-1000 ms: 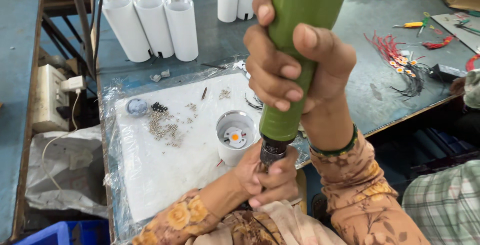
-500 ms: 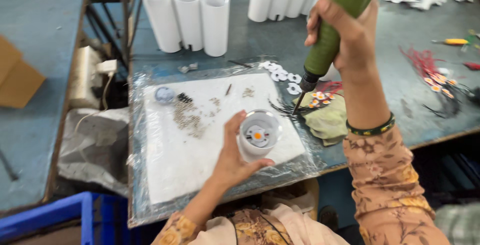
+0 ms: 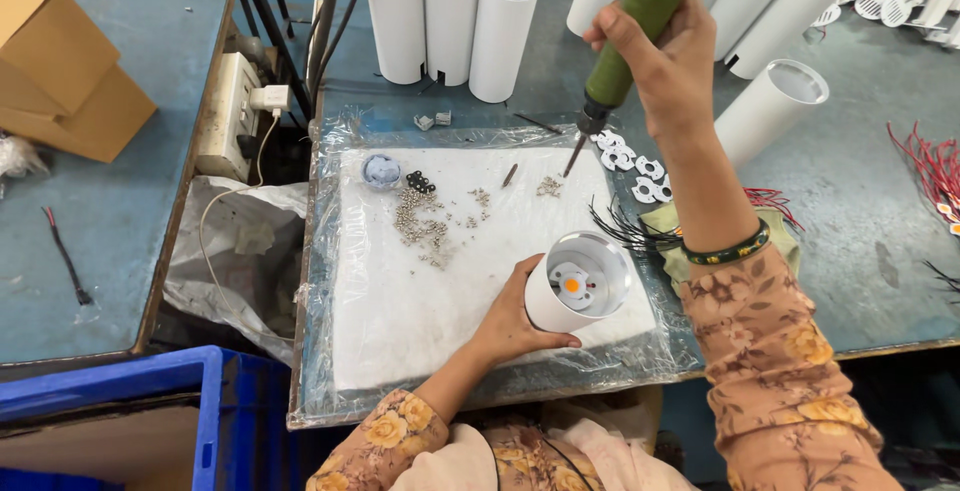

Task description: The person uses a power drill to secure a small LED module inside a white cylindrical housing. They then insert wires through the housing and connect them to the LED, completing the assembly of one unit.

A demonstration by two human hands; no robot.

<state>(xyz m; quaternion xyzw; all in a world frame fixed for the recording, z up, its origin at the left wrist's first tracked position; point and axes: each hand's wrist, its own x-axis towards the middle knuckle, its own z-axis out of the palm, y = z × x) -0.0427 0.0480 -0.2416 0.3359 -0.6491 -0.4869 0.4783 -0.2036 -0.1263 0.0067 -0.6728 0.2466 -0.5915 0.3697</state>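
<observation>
- Two brown cardboard boxes lie at the far left on a blue desk, with a thin black and red wire lying below them.
- A blue plastic crate shows at the lower left edge.
- A white power strip with a white plug in it sits in the gap between the desks, above a crumpled clear plastic bag.
- A white foam pad wrapped in clear plastic film lies on the grey-blue desk in the middle.
- On the pad's upper left sit a small round clear dish, a heap of small silver screws and a smaller cluster of screws further right.
- Three tall white tube housings stand upright behind the pad.
- The left hand has its grip wrapped round a short white cylindrical lamp housing, which rests tilted on the pad's lower right; an orange dot shows inside its open mouth.
- The right hand has its grip clamped on a green electric screwdriver, whose dark bit points down at the smaller screw cluster on the pad's upper right edge.
- Flat white ring-shaped parts lie just right of the bit.
- More white tubes lie at the right, and red wires at the far right edge.
</observation>
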